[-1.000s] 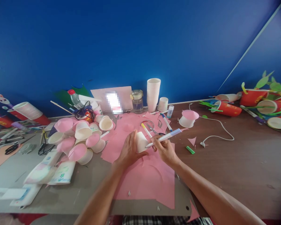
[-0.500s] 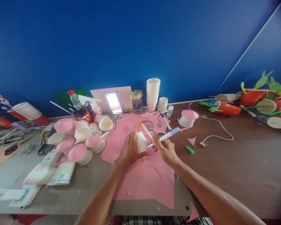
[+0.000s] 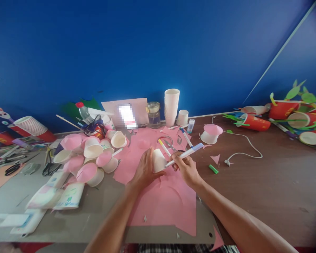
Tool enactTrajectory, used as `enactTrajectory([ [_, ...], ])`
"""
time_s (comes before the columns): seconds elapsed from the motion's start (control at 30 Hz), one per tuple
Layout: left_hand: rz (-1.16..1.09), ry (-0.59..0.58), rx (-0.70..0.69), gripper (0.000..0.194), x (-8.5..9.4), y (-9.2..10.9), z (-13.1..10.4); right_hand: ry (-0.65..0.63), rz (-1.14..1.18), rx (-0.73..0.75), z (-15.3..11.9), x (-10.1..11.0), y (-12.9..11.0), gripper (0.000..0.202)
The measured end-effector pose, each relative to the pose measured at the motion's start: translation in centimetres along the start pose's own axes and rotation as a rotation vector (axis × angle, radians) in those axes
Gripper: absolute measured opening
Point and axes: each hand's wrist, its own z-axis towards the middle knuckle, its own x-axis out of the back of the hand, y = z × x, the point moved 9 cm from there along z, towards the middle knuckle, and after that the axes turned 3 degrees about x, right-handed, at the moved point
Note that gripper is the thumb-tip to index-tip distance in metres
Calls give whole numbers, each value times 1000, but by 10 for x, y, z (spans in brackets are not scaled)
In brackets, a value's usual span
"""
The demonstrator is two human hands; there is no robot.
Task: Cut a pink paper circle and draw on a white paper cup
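White cup sits over the pink paper, toward its far half, in both hands' work area. Cup look: matte, plain white on the side in view, smooth wall, straight-looking edges, small next to the hand. It's tilted; can't tell which way the mouth points.

Left grip is clamped on the cup: fingers along its left side, thumb along the near edge. Right grip is pinched on a marker: white barrel, pale lavender-blue back end, slim tip aimed at the cup's right edge. Tip looks to be at the wall; actual contact too small to call.

On the pink paper, by the right grip: yellow-ended pen, scissors, blue-and-white pen.

Beyond the pink paper: tall stack of white cups, glass jar.

Left of the pink paper: cluster of cups with pink cone tops.

Right of the pink paper, on the brown desk: cup with a pink cone top, small green piece, white cable.
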Motion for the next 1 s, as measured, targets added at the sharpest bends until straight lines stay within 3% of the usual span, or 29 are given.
enactTrajectory([
  [0.17, -7, -7, 5, 102, -1, -1, 0, -34, -89, -9, -2, -3, -3, 33],
  [0.4, -36, -45, 27, 99, -3, -3, -1, 87, 47, -18, 1, 7, 1, 33],
  [0.8, -16, -38, -4, 98, -2, -1, 1, -3, -37, -26, 0, -1, -4, 33],
  [1.0, -37, -43, -7, 98, 0, 1, 3, 79, 23, 3, 1, 6, -2, 32],
])
